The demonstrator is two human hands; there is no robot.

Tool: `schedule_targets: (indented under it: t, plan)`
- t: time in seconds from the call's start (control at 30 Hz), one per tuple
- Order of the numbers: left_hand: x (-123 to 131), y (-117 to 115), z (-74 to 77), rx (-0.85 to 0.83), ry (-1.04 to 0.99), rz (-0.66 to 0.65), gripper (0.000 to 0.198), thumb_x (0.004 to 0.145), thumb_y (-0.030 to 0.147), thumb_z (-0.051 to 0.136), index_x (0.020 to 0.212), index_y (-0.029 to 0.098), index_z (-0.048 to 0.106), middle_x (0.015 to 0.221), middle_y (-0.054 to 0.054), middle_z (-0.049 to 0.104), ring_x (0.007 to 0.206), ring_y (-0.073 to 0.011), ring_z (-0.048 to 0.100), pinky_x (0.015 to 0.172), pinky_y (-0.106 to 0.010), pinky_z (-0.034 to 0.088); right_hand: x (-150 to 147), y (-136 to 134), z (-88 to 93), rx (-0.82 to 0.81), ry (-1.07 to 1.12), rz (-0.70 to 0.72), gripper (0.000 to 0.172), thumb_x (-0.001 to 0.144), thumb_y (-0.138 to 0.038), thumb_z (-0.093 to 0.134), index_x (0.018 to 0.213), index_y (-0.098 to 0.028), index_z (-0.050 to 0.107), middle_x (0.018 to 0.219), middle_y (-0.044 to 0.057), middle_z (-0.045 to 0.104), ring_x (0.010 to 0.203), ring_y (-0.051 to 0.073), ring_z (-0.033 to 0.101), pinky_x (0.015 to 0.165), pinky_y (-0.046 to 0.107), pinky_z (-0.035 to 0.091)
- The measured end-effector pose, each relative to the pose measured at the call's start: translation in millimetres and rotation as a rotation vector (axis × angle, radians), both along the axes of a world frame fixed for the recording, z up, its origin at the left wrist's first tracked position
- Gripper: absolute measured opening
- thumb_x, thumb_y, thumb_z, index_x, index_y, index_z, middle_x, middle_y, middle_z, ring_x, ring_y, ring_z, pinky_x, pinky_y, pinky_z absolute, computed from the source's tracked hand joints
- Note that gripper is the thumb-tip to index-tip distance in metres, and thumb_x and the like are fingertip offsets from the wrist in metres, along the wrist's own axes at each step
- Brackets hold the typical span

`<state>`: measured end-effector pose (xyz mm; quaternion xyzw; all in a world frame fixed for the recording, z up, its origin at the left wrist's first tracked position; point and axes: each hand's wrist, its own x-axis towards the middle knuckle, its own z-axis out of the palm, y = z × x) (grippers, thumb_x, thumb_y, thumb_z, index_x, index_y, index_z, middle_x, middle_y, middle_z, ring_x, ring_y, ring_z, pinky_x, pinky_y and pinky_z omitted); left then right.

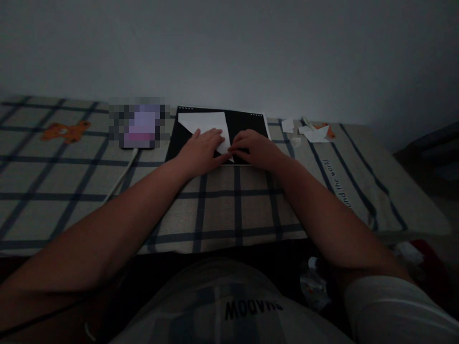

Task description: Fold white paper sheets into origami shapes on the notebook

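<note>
A white sheet of paper (pixel 202 120), folded to slanted edges with a point near the front, lies on a black board (pixel 247 125) with small punched holes along its back edge. My left hand (pixel 202 150) rests on the paper with its fingers stretched out flat. Its thumb reaches right, close to the paper's front point. At the paper's right edge my right hand (pixel 253 148) is closed, thumb and fingers pinched together on that edge near the front point. The fingertips partly hide the paper there.
A checked cloth (pixel 218 210) covers the table against a plain wall. A lit, blurred screen (pixel 143 126) with a white cable (pixel 122 177) stands at left. Folded paper pieces (pixel 317 134) lie at right. Below the table edge is a clear plastic bottle (pixel 313 282).
</note>
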<state>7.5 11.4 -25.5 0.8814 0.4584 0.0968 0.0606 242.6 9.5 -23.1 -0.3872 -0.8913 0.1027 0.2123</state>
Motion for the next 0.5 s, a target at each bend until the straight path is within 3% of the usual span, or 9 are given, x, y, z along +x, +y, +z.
schedule_targets:
  t: [0.33, 0.5]
  plan:
    - [0.6, -2.2, 1.7, -0.006, 0.021, -0.001, 0.064, 0.112, 0.053, 0.051, 0.161, 0.013, 0.057, 0.180, -0.019, 0.041, 0.169, -0.0343, 0.035, 0.141, -0.058, 0.019, 0.4, 1.7, -1.7, -0.003, 0.013, 0.035, 0.023, 0.099, -0.025, 0.068, 0.109, -0.023, 0.089, 0.127, 0.012, 0.077, 0.122, 0.032, 0.065, 0.107, 0.051, 0.051]
    - [-0.1, -2.5, 0.9, -0.006, 0.011, -0.004, 0.067, 0.112, 0.055, 0.051, 0.164, 0.013, 0.053, 0.181, -0.019, 0.039, 0.170, -0.0347, 0.034, 0.140, -0.058, 0.021, 0.6, 1.4, -3.1, -0.018, 0.015, 0.018, 0.025, 0.099, -0.026, 0.068, 0.114, -0.028, 0.088, 0.132, 0.007, 0.079, 0.126, 0.032, 0.066, 0.114, 0.054, 0.048]
